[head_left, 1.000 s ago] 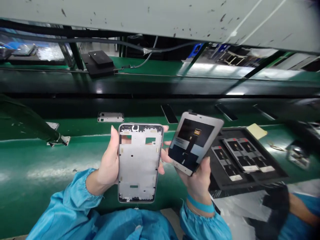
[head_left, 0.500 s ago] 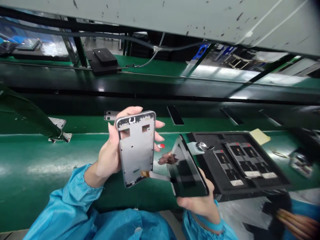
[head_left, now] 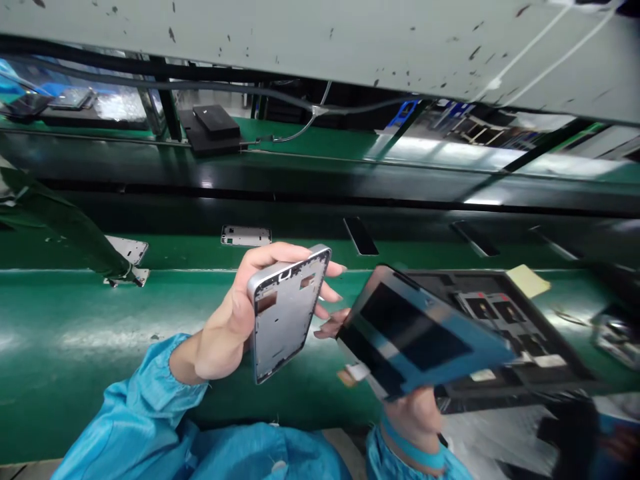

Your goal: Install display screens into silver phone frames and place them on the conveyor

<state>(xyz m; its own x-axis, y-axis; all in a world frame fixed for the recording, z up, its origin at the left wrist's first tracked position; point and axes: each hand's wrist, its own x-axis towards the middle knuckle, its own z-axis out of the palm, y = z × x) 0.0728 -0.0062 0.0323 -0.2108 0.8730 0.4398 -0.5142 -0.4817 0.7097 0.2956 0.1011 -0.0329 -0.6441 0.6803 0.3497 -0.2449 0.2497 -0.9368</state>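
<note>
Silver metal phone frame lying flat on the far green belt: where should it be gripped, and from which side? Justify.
Grip the silver metal phone frame by its two long edges, pinching across the short width from above, I would judge. It lies flat on the green belt, long side across the view, so only rim edges offer hold.

Two metal frames (head_left: 287, 310) (head_left: 246, 235) are left of the black tray (head_left: 555, 327). One screen panel (head_left: 420, 333) is in front of it. Two dark glass panels (head_left: 361, 235) (head_left: 475, 239) lie beyond it.

Loose bright-blue smock sleeves (head_left: 145, 413), elasticated cuffs (head_left: 176, 363); blue band (head_left: 411, 451) on the right wrist
</note>
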